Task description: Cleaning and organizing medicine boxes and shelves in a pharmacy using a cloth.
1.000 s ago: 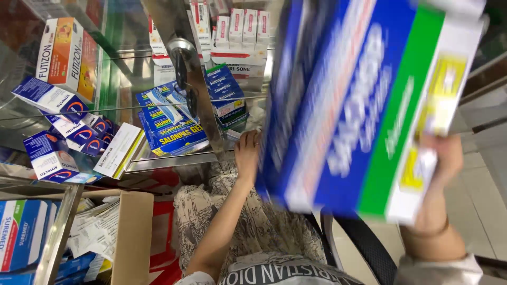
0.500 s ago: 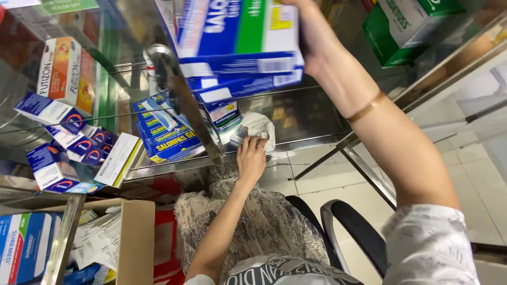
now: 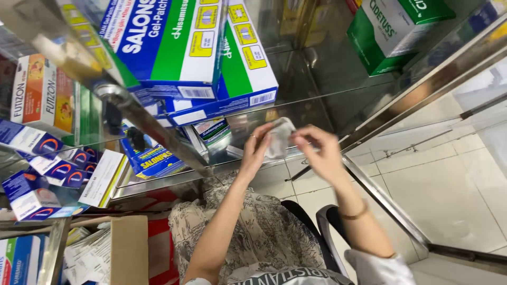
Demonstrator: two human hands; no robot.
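Both hands, left hand and right hand, pinch a white cloth.

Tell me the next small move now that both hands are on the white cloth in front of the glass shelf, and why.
Probably spread the white cloth flat between the two hands. The left hand and right hand each pinch an edge of it, and it hangs crumpled between them, just short of the glass shelf below the blue and green boxes.
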